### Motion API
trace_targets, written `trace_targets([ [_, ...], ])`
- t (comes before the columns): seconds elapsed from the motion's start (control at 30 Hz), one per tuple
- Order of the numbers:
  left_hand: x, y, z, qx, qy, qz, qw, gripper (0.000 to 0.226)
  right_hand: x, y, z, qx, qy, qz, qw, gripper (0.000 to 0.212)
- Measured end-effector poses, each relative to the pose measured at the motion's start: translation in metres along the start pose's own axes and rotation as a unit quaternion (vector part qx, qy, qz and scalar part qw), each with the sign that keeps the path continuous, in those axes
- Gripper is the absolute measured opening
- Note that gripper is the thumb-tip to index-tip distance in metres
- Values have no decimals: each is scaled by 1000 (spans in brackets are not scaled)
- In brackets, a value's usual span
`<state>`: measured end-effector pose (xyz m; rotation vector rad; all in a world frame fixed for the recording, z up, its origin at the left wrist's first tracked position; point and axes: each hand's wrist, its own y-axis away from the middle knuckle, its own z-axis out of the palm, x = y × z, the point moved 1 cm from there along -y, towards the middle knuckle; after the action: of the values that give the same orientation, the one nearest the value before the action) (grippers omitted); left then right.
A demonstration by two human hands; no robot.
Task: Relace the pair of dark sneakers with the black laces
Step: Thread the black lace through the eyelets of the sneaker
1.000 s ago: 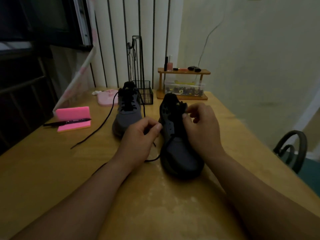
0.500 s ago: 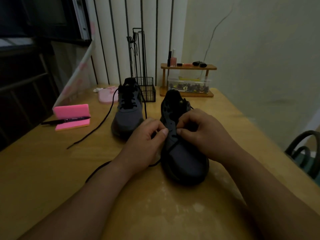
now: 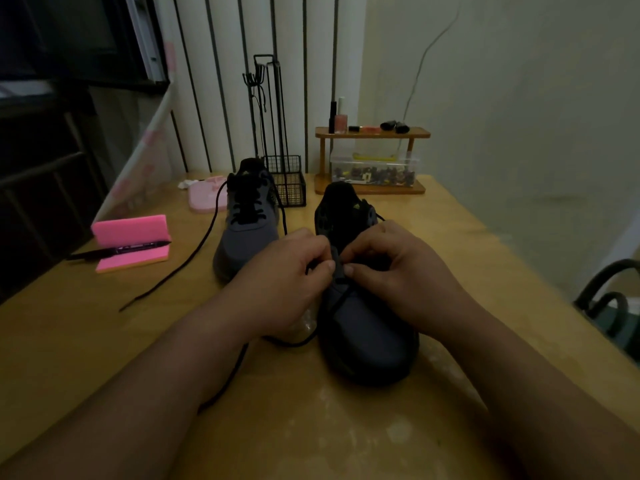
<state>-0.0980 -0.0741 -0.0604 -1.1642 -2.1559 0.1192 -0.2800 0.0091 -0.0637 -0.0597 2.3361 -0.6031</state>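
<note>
The dim light blurs the spot where the two hands meet over the near sneaker, which stands on the wooden table with its toe towards the person. The left hand has its fingers curled and pinches the black lace at the eyelets. The right hand has thumb and forefinger pressed together at the same spot, but the dark hides whether they hold lace or the shoe's edge. The hands cover the eyelet rows, and the lace's loose run passes under the left wrist.

There are two sneakers. The far sneaker stands just left and behind, laced partway, and its second lace trails left across the table. One marker lies on one pink block. One wire basket and one wooden shelf stand at the back. The small items in the clear box under the shelf are too blurred to count. A chair is cut off at the right edge.
</note>
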Motion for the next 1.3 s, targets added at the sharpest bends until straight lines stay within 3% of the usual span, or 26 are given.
trace_targets([
  [0.07, 0, 0, -4, -24, 7, -4, 1000, 18, 1, 0, 1, 1, 5, 2, 1000, 17],
  [0.23, -8, 10, 2, -23, 154, -47, 987, 16, -1, -1, 3, -28, 33, 6, 999, 17],
  [0.5, -15, 11, 11, 15, 200, -49, 979, 11, -7, -1, 1, -38, 52, 16, 998, 16],
  [0.6, -16, 14, 14, 3, 197, -57, 979, 15, -4, -1, -3, -12, -38, 86, 995, 9],
  [0.67, -16, 15, 15, 2, 191, -60, 980, 16, -4, -2, -6, 22, -213, 152, 965, 17],
  [0.77, -14, 18, 15, -6, 178, -67, 982, 16, -6, -2, -7, 77, -467, 226, 851, 24],
  [0.87, -13, 21, 15, -21, 203, -86, 975, 16, 3, -3, -7, 106, -582, 262, 762, 33],
  [0.93, -12, 24, 14, -17, 230, -91, 969, 13, 9, -4, -7, 117, -613, 271, 733, 31],
  [1.0, -7, 24, 11, 11, 237, -75, 969, 18, 11, -5, -6, 108, -598, 267, 748, 28],
  [1.03, -4, 22, 7, 24, 225, -60, 972, 28, 11, -5, -5, 101, -566, 254, 777, 27],
  [1.17, 2, -1, -8, -31, 86, -34, 995, 45, 2, -3, -6, 51, -291, 156, 942, 15],
  [1.23, 0, -6, -10, -75, 41, -53, 995, 44, -2, -2, -11, 17, -172, 104, 979, 2],
  [1.3, -1, -3, -8, -79, 55, -70, 993, 43, -2, -1, -14, -27, -54, 69, 996, 11],
])
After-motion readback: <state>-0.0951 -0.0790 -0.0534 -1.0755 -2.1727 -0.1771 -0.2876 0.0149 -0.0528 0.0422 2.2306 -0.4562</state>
